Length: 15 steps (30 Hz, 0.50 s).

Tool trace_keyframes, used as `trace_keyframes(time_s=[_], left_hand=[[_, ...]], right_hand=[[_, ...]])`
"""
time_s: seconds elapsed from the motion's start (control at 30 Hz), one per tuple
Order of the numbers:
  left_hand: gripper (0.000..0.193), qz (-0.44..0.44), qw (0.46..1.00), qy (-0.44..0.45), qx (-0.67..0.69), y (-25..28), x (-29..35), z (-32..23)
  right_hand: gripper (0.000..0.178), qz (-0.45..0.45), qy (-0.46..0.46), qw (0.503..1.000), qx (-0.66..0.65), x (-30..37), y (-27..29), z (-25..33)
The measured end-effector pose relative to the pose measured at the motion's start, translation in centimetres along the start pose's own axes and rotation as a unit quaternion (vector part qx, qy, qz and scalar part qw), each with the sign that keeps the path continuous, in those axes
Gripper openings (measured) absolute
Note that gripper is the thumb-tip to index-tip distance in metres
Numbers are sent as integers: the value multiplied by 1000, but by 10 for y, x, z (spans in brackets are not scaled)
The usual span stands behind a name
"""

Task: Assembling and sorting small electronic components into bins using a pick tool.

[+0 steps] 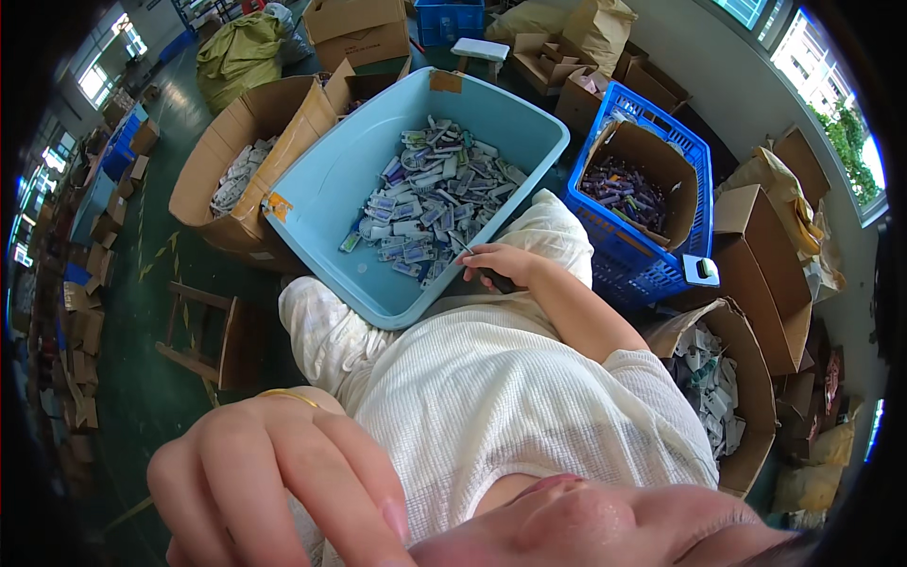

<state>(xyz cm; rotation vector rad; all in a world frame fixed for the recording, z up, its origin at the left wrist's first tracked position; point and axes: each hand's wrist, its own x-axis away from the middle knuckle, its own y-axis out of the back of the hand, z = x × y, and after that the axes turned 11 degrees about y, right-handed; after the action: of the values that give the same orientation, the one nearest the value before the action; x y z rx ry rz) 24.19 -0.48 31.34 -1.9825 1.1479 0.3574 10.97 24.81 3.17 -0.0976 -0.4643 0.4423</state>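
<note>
My right hand (496, 265) is closed around the dark handle of a slim tool (503, 282), whose thin metal end points over the near right rim of a light blue tub (316, 151). The tool's exact kind is hard to make out. Inside the tub lies a heap of small white and grey plastic devices (439, 194) with clear, bluish windows. Raised close to the camera at the lower left is my left hand (274, 472), fingers bent together and a gold band showing. Its palm is turned away, so anything inside is hidden.
Left of the tub stands a cardboard box (213, 156) of white parts, near a wooden stool (227, 340). On the right are a blue crate (619, 260) with a carton of small purple and dark pieces (624, 194), and a carton of white scraps (709, 387).
</note>
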Motion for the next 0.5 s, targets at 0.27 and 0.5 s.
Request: trace_keyframes(time_s=[0.27, 0.5], left_hand=[[8, 142, 990, -3, 24, 15, -2, 0], [9, 154, 987, 22, 34, 20, -7, 3]], right_hand=[[29, 18, 16, 1000, 17, -4, 1, -1], [28, 15, 18, 1000, 6, -2, 5, -1]])
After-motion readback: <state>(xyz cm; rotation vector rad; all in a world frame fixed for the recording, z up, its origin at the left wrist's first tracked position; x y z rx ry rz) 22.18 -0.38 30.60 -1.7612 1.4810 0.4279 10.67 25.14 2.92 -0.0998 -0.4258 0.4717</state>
